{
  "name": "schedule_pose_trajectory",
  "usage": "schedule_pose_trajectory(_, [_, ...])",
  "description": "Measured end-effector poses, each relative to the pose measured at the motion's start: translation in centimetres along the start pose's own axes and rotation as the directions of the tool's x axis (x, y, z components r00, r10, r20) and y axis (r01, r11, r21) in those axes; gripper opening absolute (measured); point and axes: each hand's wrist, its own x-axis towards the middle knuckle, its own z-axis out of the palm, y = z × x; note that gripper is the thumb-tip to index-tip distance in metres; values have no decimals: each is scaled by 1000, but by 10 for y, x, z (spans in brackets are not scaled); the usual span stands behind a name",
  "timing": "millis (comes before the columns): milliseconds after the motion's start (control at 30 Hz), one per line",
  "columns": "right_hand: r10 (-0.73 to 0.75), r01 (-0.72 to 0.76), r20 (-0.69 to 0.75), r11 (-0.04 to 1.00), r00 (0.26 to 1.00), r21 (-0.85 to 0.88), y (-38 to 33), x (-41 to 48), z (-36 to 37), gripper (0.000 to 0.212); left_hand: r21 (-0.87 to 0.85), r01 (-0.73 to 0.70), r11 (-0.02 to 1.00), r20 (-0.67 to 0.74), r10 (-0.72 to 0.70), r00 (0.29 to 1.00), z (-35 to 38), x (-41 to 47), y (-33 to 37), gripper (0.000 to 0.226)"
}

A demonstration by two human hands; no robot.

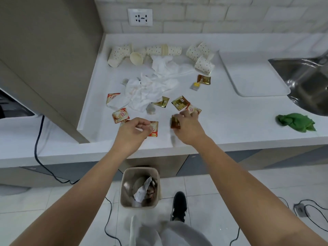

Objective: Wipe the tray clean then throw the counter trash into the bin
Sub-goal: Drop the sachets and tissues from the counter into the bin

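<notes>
Countertop (pixel 230 121) strewn with sachets (pixel 180 103), tiled wall (pixel 195 13), bin (pixel 140 168)

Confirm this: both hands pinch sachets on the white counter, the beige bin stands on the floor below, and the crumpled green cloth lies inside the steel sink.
Not quite. The head view shows the crumpled green cloth lying on the white counter beside the steel sink, not inside it. The rest holds.

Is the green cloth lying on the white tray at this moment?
No, the green cloth lies crumpled on the counter, well apart from the tray.
</notes>
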Motion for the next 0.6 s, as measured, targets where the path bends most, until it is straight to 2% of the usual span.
schedule_pose_trajectory(133, [-89,92,58,995,994,-45,13,14,1,49,2,34,999,-21,-34,999,15,21,11,13])
schedule_pose_trajectory(267, [-217,217,20,976,976,-9,29,29,1,38,18,89,996,-65,-88,994,35,45,26,11])
schedule_pose_trajectory(333, [-195,194,5,976,981,95,37,34,2,44,-36,123,992,-94,-126,988,45,58,29,11])
schedule_pose_trajectory(433, [-127,118,10,946,992,301,43,41,0,60,12,147,989,-109,-145,983,58,69,34,16])
schedule_pose_trajectory(600, [-148,137,-29,794,989,592,47,49,-23,44,-35,145,989,23,-144,989,73,79,43,30])
